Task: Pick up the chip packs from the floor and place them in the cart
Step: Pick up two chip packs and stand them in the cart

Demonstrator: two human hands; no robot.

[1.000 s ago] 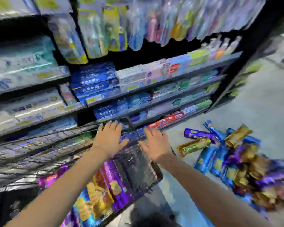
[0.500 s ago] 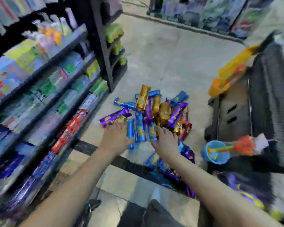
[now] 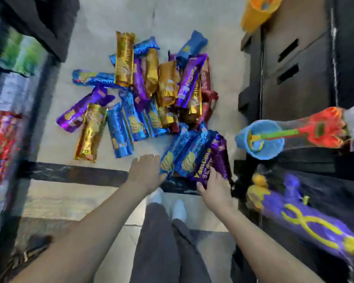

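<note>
Currently both hands are low over the near edge of the chip packs (image 3: 147,94), which lie in a loose heap on the pale floor (image 3: 55,152). Pack colours: gold, blue, purple, a few dark red; most lie lengthwise, overlapping one another. Left hand (image 3: 144,172): back toward the camera, fingers extended and relaxed, fingertips pointing at the heap, its inner edge touching a blue pack (image 3: 168,158); nothing gripped. Right hand (image 3: 216,187): thumb out to the left, fingers laid on the near end of a purple pack (image 3: 214,162); fingertips are hidden behind the hand, so whether it actually grips the pack cannot be told. Blue and purple packs here form a small near cluster, just beside the main heap. A dark stripe (image 3: 80,173) runs across the floor under the hands. White shoes (image 3: 179,208) and dark trousers (image 3: 157,242) show between the forearms. Left side: shelving (image 3: 2,127) with blurred red and green goods. Right side: dark display stand (image 3: 284,82) carrying an orange cup (image 3: 253,15), a blue cup (image 3: 260,139) in netting with a red toy (image 3: 323,129), and a purple package (image 3: 315,217) with yellow markings. Cart not identifiable in this view.
</note>
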